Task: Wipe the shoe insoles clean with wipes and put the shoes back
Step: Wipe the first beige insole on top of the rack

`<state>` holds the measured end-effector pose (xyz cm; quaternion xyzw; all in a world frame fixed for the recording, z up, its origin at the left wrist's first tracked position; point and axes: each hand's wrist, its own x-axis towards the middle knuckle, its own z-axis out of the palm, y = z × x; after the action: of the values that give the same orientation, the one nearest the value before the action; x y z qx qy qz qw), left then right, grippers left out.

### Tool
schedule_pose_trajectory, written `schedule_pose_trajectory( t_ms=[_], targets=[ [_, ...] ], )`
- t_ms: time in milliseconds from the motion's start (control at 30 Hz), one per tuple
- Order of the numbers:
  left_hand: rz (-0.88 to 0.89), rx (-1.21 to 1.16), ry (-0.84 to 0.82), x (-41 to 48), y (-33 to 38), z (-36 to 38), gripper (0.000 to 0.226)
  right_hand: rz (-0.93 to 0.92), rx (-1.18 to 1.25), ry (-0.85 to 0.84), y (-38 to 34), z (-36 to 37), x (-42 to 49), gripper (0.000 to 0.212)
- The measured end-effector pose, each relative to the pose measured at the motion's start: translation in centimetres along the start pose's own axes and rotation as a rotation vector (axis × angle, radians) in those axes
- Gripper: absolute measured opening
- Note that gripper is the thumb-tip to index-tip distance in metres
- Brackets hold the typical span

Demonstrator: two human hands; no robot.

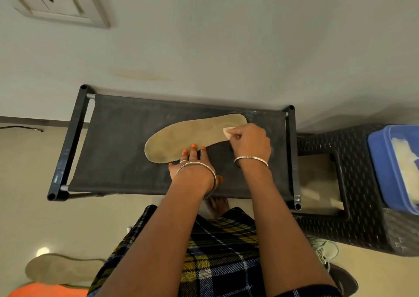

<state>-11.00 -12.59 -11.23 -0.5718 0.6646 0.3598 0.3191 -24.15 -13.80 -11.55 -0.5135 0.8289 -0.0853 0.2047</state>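
Note:
A tan insole (181, 135) lies flat on the dark fabric top of a low rack (118, 142). My left hand (195, 164) presses its near edge with straight fingers. My right hand (250, 141) pinches a small white wipe (227, 130) against the insole near its heel end. A second insole (56, 268) lies on the floor at the lower left. A dark shoe with pale laces (333, 265) stands on the floor at the lower right, partly hidden by my arm.
A dark woven stool (353, 183) stands right of the rack and carries a blue tub (385, 165) with white material inside. An orange cloth (45, 291) lies at the bottom left. A wall with a socket plate (56, 0) is behind the rack.

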Motion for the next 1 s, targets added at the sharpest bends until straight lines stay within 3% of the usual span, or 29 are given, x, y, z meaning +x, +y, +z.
schedule_pose_trajectory(
  t_ms=[100,233,467,600,667,800,867,1000],
  targets=[
    [-0.003,-0.002,-0.008,0.8,0.0,0.2,0.095,-0.04,-0.004,-0.02,0.2,0.2,0.1,0.022],
    [0.001,-0.039,0.0,1.2,0.2,0.3,0.094,-0.218,0.013,-0.281,-1.3,1.3,-1.0,0.021],
    [-0.008,-0.008,-0.013,1.7,-0.2,0.4,0.095,0.01,-0.054,-0.006,0.8,-0.2,0.3,0.021],
    [0.012,-0.012,-0.014,2.5,-0.3,0.9,0.098,-0.213,-0.043,-0.193,-1.4,1.7,-0.7,0.021],
    [0.02,0.0,-0.006,2.8,-0.4,1.0,0.099,-0.217,-0.024,-0.241,-1.8,2.0,-0.7,0.024],
    [0.006,-0.021,-0.018,2.2,-0.7,0.5,0.094,0.004,-0.037,-0.015,0.1,0.5,0.5,0.021],
    [0.015,-0.017,-0.017,2.1,-0.8,0.4,0.093,0.009,-0.046,0.021,0.5,0.6,0.7,0.02],
    [0.014,-0.024,-0.017,2.4,-0.7,0.6,0.092,-0.239,0.033,-0.2,-1.4,2.2,-0.3,0.02]
  ],
)
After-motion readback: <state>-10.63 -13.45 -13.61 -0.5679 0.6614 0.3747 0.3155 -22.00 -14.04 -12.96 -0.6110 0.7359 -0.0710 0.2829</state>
